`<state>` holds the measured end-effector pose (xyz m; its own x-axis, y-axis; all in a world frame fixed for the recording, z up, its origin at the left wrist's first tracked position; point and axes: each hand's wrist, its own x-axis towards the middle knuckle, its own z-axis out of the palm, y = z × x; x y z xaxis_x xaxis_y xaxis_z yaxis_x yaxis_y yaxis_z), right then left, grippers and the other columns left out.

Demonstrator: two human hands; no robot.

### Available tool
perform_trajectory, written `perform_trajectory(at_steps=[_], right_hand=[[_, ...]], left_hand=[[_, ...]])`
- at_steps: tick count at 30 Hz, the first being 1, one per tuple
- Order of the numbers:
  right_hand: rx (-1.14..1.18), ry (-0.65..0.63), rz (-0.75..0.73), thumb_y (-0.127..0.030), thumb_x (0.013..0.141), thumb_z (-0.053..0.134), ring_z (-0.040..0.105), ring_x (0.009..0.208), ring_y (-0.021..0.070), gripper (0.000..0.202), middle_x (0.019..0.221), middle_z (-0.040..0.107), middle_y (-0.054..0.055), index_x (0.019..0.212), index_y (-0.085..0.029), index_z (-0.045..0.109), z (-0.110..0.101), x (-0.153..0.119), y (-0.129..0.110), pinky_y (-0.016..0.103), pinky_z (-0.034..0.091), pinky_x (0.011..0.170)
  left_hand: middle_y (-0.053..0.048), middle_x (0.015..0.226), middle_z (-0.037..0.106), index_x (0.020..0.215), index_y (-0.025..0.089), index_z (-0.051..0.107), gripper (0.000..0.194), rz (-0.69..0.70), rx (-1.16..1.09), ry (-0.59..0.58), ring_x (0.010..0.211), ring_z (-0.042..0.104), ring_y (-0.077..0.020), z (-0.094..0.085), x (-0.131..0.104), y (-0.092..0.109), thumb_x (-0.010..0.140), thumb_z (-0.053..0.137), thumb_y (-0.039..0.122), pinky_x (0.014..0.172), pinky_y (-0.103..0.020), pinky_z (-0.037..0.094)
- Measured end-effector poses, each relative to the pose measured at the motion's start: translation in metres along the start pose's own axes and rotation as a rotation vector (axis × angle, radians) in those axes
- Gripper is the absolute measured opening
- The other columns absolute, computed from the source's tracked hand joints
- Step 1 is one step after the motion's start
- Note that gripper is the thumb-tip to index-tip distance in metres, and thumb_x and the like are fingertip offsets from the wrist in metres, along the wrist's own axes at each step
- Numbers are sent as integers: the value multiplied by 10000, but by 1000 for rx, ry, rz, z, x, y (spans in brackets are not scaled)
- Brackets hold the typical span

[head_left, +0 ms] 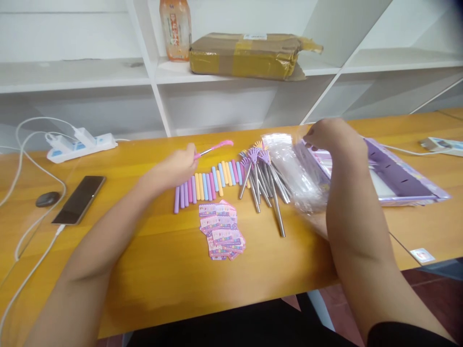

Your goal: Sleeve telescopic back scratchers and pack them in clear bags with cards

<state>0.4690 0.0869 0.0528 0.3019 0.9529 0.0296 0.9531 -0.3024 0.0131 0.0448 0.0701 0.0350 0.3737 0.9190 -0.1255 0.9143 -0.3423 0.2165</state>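
My left hand [183,166] is closed around the handle of a pink back scratcher [213,148] with a short metal shaft, held over a row of coloured handles [208,185] in purple, pink, yellow and blue. My right hand [323,137] has its fingers pinched at the upper edge of a clear plastic bag [313,180], partly smeared by motion. Beside it lie more clear bags [282,149]. Between my hands is a pile of metal back scratcher rods [269,180] with purple, yellow and blue claw heads. A stack of pink printed cards [222,231] lies in front of the handles.
On the right, behind my forearm, sits an open purple box [408,193]. A phone [79,200], a dark mouse-like object [47,199] and a power strip [83,147] with white cables are at the left. A taped carton [246,55] and an orange bottle [176,31] stand on the shelf.
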Motion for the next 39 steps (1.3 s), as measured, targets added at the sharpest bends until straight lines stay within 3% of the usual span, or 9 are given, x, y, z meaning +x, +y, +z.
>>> perform_trajectory(at_steps=[3,8,14,19,24,27,31,36,39], right_hand=[[143,169,52,-135,962,632,618,631,179,203,657,711,70,814,-174,764,-29,-32,-10,322,490,744],[589,372,-173,-161,984,696,669,609,144,134,724,738,45,859,-206,711,-59,-102,-49,309,523,687],[1004,258,-633,-367,1066,735,670,614,162,214,775,730,22,910,-234,676,-46,-156,-94,331,492,578],[941,131,-947,-335,1101,698,737,787,167,114,942,795,3,1043,-257,756,-42,-171,-112,344,568,721],[938,-59,-1188,-292,1118,636,756,1132,234,181,1158,810,9,1114,-311,816,-45,-173,-115,417,596,1024],[936,84,-1147,-275,1140,588,744,1140,213,216,1210,795,3,1088,-290,797,-45,-167,-110,385,566,1017],[861,241,-776,-416,1112,668,577,699,162,390,724,636,1,771,-231,709,-40,-142,-103,338,466,739],[1135,-171,-764,-606,1045,747,589,743,150,407,864,696,29,918,-220,772,-19,-109,-118,314,459,689],[1350,-280,-749,-628,993,797,562,718,126,437,825,661,14,885,-212,716,2,-102,-137,287,435,648]], left_hand=[[-85,921,686,1507,195,447,432,179,-155,-34,717,601,-242,5,-4,-4,1087,395,282,678,-363,446],[-90,1139,663,1102,224,679,274,505,-329,31,1002,630,-220,2,-11,9,1105,421,317,910,-361,492],[-68,1180,674,1382,244,676,530,584,-612,-167,975,607,-214,1,-32,39,1022,667,632,820,-322,495],[11,878,558,1325,231,656,519,597,-824,-180,716,464,-151,9,-49,57,960,808,567,638,-293,399],[-67,1067,695,1192,243,713,323,634,-991,-120,919,636,-208,11,-48,63,970,774,470,758,-327,526],[-60,1028,693,1217,266,708,266,434,-1076,-8,822,631,-183,10,-43,59,1004,715,424,681,-314,519],[-18,892,595,1214,274,679,230,236,-1235,7,572,417,-92,8,-38,53,1006,693,371,497,-255,350],[-14,913,563,1182,258,680,210,267,-1325,-111,568,370,-71,14,-37,54,1033,681,407,486,-236,337],[-3,895,535,1223,287,656,214,307,-1276,-143,599,415,-93,21,-36,54,1064,639,430,518,-237,408]])
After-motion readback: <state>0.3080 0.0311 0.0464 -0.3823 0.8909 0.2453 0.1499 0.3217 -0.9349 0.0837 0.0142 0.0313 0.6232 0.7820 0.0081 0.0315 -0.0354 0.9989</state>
